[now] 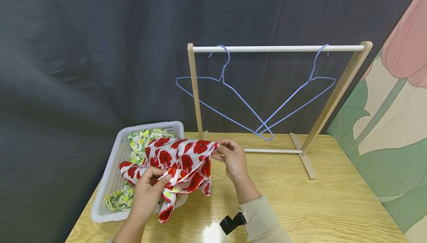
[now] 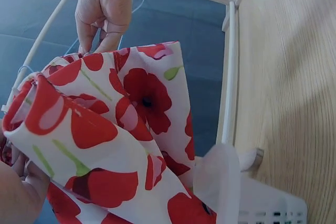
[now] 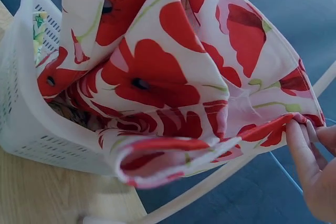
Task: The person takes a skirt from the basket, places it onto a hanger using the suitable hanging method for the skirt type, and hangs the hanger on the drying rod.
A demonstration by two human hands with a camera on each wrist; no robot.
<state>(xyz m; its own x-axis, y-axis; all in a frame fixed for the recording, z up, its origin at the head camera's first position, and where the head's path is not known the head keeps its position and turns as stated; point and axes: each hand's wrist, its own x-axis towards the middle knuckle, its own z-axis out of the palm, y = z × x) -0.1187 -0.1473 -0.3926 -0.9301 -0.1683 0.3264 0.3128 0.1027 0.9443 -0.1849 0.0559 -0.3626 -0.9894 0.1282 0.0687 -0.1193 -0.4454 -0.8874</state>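
A white garment with large red poppies point(image 1: 186, 159) is held up over the front right part of a white plastic basket point(image 1: 106, 183). My left hand point(image 1: 148, 189) pinches its near edge between thumb and fingers. With its fingertips, my right hand point(image 1: 234, 159) pinches the far right corner. Between the two hands the cloth hangs in loose folds, and a tube-shaped end point(image 3: 157, 163) hangs open in the right wrist view. Beneath it, a yellow and green lemon-print cloth point(image 1: 121, 200) lies in the basket, partly hidden by the garment.
Behind the hands stands a wooden rack with a white top rail point(image 1: 267, 49). Two blue wire hangers hang from it, the left one point(image 1: 217, 106) crossing the right one point(image 1: 300, 87) at their lower ends. A dark curtain point(image 1: 100, 50) is at the back of the wooden table point(image 1: 333, 206).
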